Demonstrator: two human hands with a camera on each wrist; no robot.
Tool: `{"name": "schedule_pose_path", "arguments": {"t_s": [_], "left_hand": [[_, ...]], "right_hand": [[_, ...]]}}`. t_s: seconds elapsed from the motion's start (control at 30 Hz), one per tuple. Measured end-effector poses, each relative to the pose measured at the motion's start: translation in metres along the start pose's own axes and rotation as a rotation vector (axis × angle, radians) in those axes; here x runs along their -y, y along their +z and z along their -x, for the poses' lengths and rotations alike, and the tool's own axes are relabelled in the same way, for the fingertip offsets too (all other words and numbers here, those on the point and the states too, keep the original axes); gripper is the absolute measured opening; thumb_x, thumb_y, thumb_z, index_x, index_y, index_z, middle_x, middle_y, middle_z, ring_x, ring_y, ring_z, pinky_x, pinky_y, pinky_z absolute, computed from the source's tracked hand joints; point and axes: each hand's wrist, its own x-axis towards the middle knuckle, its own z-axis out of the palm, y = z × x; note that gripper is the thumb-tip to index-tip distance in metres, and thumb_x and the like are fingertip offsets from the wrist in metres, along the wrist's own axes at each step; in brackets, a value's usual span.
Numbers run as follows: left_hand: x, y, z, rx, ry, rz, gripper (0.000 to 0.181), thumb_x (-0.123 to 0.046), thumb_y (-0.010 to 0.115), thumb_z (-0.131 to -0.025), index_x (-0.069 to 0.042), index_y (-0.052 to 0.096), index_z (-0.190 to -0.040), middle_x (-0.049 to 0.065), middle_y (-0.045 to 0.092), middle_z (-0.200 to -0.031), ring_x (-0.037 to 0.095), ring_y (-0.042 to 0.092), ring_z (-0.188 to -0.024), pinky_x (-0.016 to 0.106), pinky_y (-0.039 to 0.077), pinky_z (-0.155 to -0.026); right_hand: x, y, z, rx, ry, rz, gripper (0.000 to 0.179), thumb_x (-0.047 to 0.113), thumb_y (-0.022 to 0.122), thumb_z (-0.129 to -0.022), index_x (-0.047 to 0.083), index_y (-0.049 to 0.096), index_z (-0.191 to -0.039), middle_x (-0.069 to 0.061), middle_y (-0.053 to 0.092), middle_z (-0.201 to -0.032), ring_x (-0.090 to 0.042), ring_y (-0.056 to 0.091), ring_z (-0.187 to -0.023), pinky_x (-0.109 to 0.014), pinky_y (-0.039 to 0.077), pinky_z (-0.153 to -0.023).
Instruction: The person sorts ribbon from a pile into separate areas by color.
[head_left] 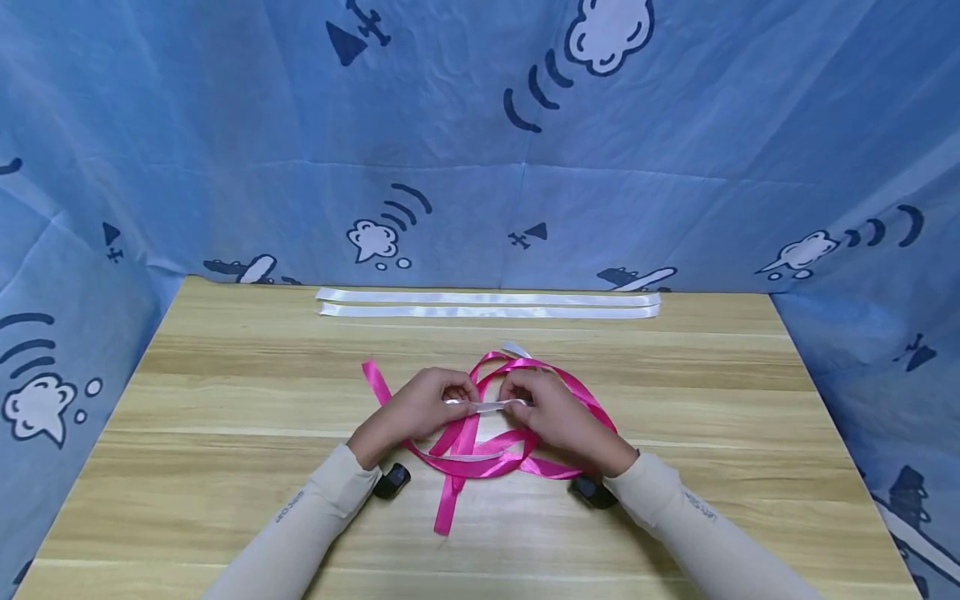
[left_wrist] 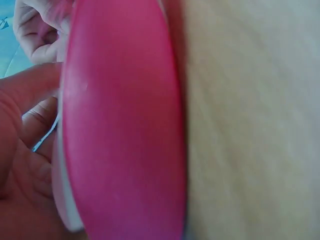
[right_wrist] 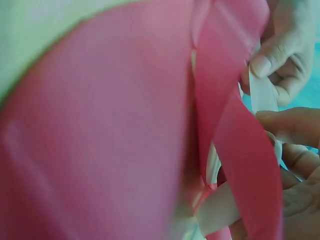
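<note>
A short white ribbon (head_left: 489, 407) is stretched between both hands over the middle of the table. My left hand (head_left: 423, 404) pinches one part of it between thumb and fingers, and my right hand (head_left: 558, 417) pinches it a little farther right. Around and under the hands lies a bright pink ribbon (head_left: 480, 471) in loose, overlapping loops, with one end toward me and another off to the left. In the left wrist view, a pink strip (left_wrist: 125, 120) hides much of the left fingers. The right wrist view shows the white ribbon (right_wrist: 263, 92) taut between the two thumbs.
Two white ribbon strips (head_left: 487, 312) lie straight and parallel along the back of the wooden table (head_left: 225, 500). A pale ribbon end (head_left: 514, 348) sticks out behind the pink loops. Blue printed cloth (head_left: 465, 108) hangs behind the table and at both sides.
</note>
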Motion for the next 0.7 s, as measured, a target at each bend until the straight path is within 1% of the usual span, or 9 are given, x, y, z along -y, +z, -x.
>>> {"name": "schedule_pose_path", "arguments": {"t_s": [0.07,0.2,0.27,0.37,0.47,0.53,0.63,0.7], "left_hand": [[0.000,-0.001,0.001,-0.003,-0.005,0.021,0.003,-0.009,0.077,-0.094,-0.008,0.076,-0.097,-0.001,0.068,-0.082,0.010,0.058,-0.076,0.022,0.051,-0.073],[-0.003,-0.005,0.003,-0.022,-0.039,0.060,0.004,-0.011,0.079,-0.094,-0.011,0.077,-0.098,-0.001,0.068,-0.082,0.011,0.058,-0.075,0.020,0.051,-0.070],[-0.006,-0.008,0.005,-0.030,-0.062,0.087,0.005,-0.013,0.080,-0.093,-0.012,0.078,-0.098,0.001,0.069,-0.082,0.012,0.058,-0.073,0.020,0.051,-0.068],[-0.009,-0.012,0.008,-0.035,-0.077,0.132,0.007,-0.014,0.080,-0.093,-0.010,0.077,-0.099,0.004,0.069,-0.079,0.012,0.058,-0.067,0.019,0.049,-0.062],[-0.011,-0.015,0.012,-0.036,-0.089,0.199,0.008,-0.012,0.080,-0.093,-0.009,0.077,-0.100,0.006,0.067,-0.074,0.012,0.055,-0.060,0.019,0.046,-0.056],[-0.012,-0.018,0.015,-0.037,-0.089,0.235,0.009,-0.012,0.079,-0.094,-0.008,0.077,-0.101,0.008,0.064,-0.071,0.012,0.052,-0.058,0.019,0.044,-0.053],[-0.014,-0.021,0.019,-0.043,-0.097,0.274,0.008,-0.012,0.078,-0.094,-0.008,0.077,-0.101,0.016,0.061,-0.071,0.014,0.049,-0.058,0.020,0.039,-0.051],[-0.014,-0.023,0.021,-0.050,-0.099,0.287,0.010,-0.014,0.079,-0.094,-0.008,0.076,-0.102,0.022,0.062,-0.075,0.016,0.050,-0.059,0.020,0.040,-0.052]], "right_hand": [[0.000,-0.004,0.001,-0.012,0.000,-0.006,0.009,0.003,0.076,-0.092,0.009,0.070,-0.094,0.001,0.064,-0.087,-0.017,0.054,-0.086,-0.028,0.050,-0.079],[0.002,-0.011,0.003,-0.011,0.003,-0.027,0.008,0.003,0.076,-0.093,0.009,0.070,-0.093,0.000,0.063,-0.086,-0.018,0.055,-0.084,-0.028,0.049,-0.078],[0.003,-0.015,0.005,-0.002,0.007,-0.032,0.008,0.003,0.076,-0.093,0.009,0.070,-0.094,0.000,0.061,-0.084,-0.018,0.053,-0.080,-0.027,0.048,-0.075],[0.006,-0.023,0.008,0.009,0.010,-0.038,0.008,0.005,0.076,-0.094,0.010,0.070,-0.095,0.000,0.058,-0.081,-0.017,0.049,-0.076,-0.025,0.044,-0.068],[0.008,-0.030,0.011,0.005,0.010,-0.054,0.009,0.005,0.077,-0.093,0.011,0.070,-0.095,-0.001,0.055,-0.079,-0.018,0.046,-0.072,-0.024,0.042,-0.064],[0.009,-0.035,0.013,-0.007,0.009,-0.065,0.009,0.005,0.077,-0.093,0.010,0.070,-0.095,-0.002,0.053,-0.078,-0.019,0.045,-0.072,-0.023,0.041,-0.063],[0.010,-0.042,0.015,-0.028,0.025,-0.082,0.008,0.007,0.078,-0.092,0.010,0.071,-0.096,-0.003,0.053,-0.077,-0.020,0.047,-0.073,-0.023,0.043,-0.064],[0.010,-0.047,0.017,-0.036,0.035,-0.100,0.008,0.008,0.078,-0.093,0.010,0.071,-0.097,-0.003,0.054,-0.077,-0.020,0.048,-0.073,-0.023,0.044,-0.063]]}}
